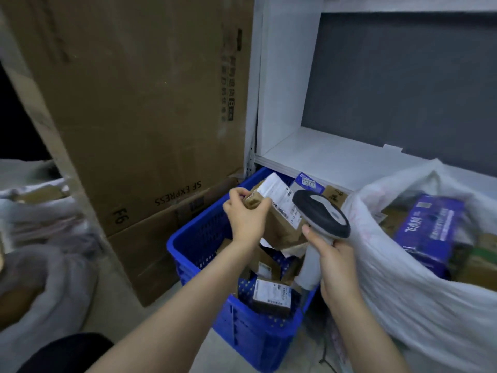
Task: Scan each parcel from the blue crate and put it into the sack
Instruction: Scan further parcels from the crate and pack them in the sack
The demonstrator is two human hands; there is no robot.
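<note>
Two hands busy: left hand (246, 212) pinches the brown paper parcel with white label (281, 214) by its corner, above the blue plastic crate (197, 238). Right hand (333, 267) grips the grey handheld scanner (321, 214), head just right of that label. Next stop, the white woven sack (416, 292), lies further right.

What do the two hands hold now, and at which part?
The left hand pinches a brown parcel at its upper left corner. The right hand grips the scanner by its handle.

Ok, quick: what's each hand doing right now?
Left hand: closed, pinching the brown parcel over the blue crate.
Right hand: closed around the scanner handle.
</note>
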